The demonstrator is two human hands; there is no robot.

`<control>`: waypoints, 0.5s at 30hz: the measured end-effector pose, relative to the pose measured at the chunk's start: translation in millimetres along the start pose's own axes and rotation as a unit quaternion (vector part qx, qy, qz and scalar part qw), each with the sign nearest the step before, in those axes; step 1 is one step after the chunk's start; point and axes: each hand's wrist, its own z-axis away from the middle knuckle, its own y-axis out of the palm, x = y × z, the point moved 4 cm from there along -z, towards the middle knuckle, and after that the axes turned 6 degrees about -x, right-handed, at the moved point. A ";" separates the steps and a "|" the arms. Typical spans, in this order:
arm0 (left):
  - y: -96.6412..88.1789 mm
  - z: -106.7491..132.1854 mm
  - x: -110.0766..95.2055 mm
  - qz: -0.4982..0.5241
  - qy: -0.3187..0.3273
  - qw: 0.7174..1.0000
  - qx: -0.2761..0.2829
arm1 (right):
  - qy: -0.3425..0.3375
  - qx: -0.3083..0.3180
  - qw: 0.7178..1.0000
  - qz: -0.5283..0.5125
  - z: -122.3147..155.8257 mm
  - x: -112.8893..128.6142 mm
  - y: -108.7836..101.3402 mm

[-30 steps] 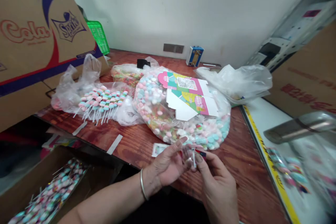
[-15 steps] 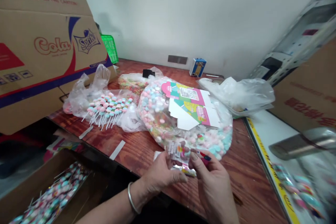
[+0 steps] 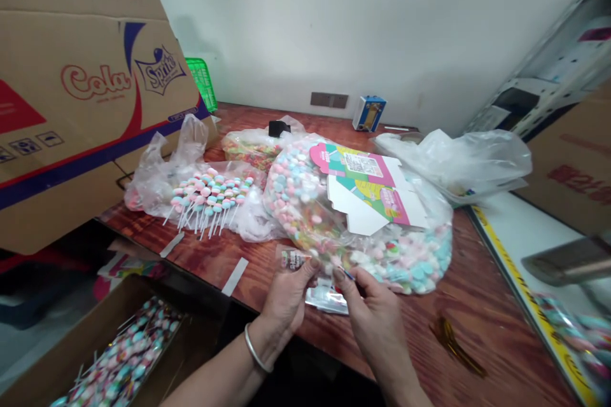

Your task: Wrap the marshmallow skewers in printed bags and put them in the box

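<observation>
Head view: the left hand (image 3: 286, 296) grasps a small clear packet (image 3: 292, 259) between thumb and fingertips, printed end up, above the near edge of the counter (image 3: 420, 311). The right hand (image 3: 375, 321), at 3 o'clock from the left, has thumb and forefinger pinched shut; what they pinch is too small to resolve. Loose clear wrappers (image 3: 327, 300) lie flat on the counter between and beneath both hands. At 12 o'clock from the hands sits a large clear bag of pastel candies (image 3: 296, 197), with a flat printed carton (image 3: 377, 194) resting on its rounded top. At 10 o'clock, lollipops (image 3: 210, 198) lie fanned on an opened plastic bag. At 7 o'clock, below the counter edge, an open cardboard box (image 3: 62, 343) contains wrapped lollipops (image 3: 124, 359). A gold strip (image 3: 451, 338) lies at 4 o'clock from the right hand. Probable faults: the packet is slick film held by a light pinch over the edge, so a slip would likely drop it off the counter. A wrist sweep could push the loose wrappers off. Nudging the bag could slide the carton onto the hands.
</observation>
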 end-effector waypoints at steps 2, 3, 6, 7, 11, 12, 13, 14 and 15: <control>-2.9 -3.0 -1.9 0.037 -0.025 0.999 0.012 | -0.018 0.004 1.000 0.020 -3.4 4.4 6.0; -4.2 -5.0 -2.6 0.058 -0.042 0.997 0.021 | -0.027 0.009 0.999 0.027 -4.9 6.4 8.9; -11.1 -13.0 -2.8 0.126 -0.115 0.985 0.029 | -0.012 0.016 1.000 0.008 -7.5 10.5 14.6; -14.5 -16.3 -3.4 0.153 -0.131 0.979 0.024 | 0.009 0.006 1.000 -0.009 -7.6 11.3 15.0; -28.1 -29.3 -10.1 0.229 -0.135 0.964 0.012 | 0.000 -0.056 0.998 -0.028 -6.5 22.4 17.0; -30.9 -31.7 -12.1 0.236 -0.133 0.963 0.009 | -0.041 -0.066 0.997 -0.022 -6.5 27.4 19.6; -33.2 -33.4 -13.8 0.237 -0.133 0.962 0.005 | -0.084 -0.070 0.994 -0.016 -6.6 31.9 23.7; -35.1 -34.6 -15.6 0.237 -0.131 0.963 0.000 | -0.121 -0.069 0.990 -0.010 -7.0 35.1 29.1; -36.7 -35.2 -17.7 0.233 -0.125 0.965 -0.003 | -0.147 -0.064 0.987 -0.005 -7.9 36.6 35.5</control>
